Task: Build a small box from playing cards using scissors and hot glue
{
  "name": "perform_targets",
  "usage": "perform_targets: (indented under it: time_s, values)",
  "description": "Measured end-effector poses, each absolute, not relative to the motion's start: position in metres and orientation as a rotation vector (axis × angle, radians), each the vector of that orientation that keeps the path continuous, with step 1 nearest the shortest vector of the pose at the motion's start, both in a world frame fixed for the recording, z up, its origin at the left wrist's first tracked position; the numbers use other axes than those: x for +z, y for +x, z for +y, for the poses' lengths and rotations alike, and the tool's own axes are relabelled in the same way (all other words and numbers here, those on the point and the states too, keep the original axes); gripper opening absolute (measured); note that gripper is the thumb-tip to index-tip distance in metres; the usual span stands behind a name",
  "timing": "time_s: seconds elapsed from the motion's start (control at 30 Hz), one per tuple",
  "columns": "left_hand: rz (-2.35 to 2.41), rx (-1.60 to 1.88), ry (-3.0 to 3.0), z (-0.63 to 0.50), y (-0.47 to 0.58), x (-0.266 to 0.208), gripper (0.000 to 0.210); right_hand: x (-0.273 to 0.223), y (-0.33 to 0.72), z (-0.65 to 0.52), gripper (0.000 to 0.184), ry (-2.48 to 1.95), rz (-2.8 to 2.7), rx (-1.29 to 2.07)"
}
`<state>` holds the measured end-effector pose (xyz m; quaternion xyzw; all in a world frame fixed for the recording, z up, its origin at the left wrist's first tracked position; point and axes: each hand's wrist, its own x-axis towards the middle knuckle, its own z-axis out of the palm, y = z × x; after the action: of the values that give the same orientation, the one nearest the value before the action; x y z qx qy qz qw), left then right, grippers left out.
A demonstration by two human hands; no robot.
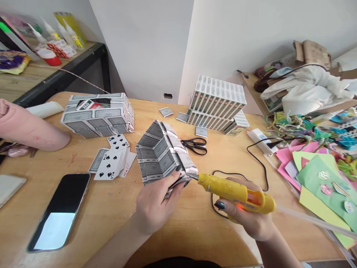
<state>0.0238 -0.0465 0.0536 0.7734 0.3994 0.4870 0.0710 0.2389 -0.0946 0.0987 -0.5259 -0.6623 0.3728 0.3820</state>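
My left hand (157, 203) pinches the near corner of an open box made of playing cards (158, 154), tilted above the table. Its card backs are grey and patterned. In my right hand (251, 216) is a yellow hot glue gun (231, 190), my fingers wrapped round its handle. The metal nozzle points left and meets the box's edge close to my left thumb; whether glue comes out is too small to tell. A clear glue stick (309, 217) trails from the gun's rear. Behind the box lie black scissors (196, 145).
Loose playing cards (110, 162) and a phone (60, 212) lie to the left. A finished-looking card box (97, 115) stands behind them. Stacked card packs (216, 104) rise at the back. A power strip (262, 140) and coloured paper (323, 186) occupy the right.
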Motion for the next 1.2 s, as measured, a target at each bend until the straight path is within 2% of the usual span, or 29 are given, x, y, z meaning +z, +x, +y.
perform_targets:
  time_s: [0.5,0.93,1.2]
  values:
    - [1.229,1.476,2.341,-0.046,0.025,0.057,0.024,0.096,0.238,-0.093,0.016,-1.282,-1.717,0.931]
    - [1.141,1.462,2.341,-0.046,0.026,0.055,0.027,0.112,0.240,-0.091,0.021,-1.380,-1.667,1.085]
    - [1.128,1.491,2.352,-0.046,0.027,0.056,0.028,0.114,0.241,-0.088,0.023,-1.390,-1.729,1.031]
